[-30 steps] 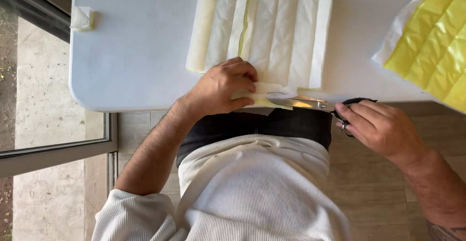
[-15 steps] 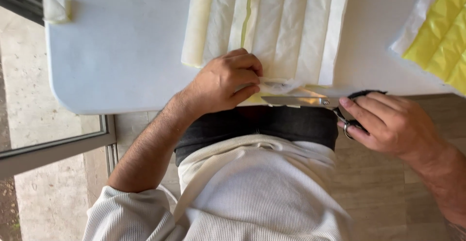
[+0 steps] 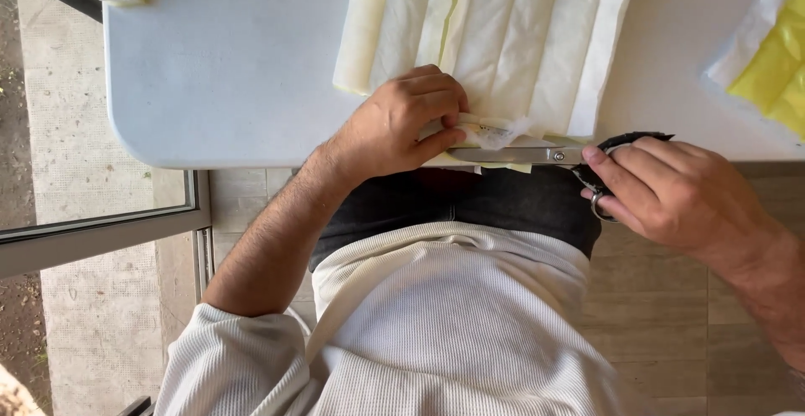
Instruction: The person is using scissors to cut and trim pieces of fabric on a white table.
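Folded cloth [image 3: 495, 39] pinned under left hand [image 3: 402, 122]; right hand [image 3: 671, 194] clasps scissors [image 3: 537, 156] alongside

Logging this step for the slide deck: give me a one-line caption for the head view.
Left hand pins folded cream fabric at the white table edge while right hand works scissors along it.

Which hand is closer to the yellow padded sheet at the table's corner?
Right. The right hand holds scissors just below the yellow sheet; the left hand presses folded cloth farther away.
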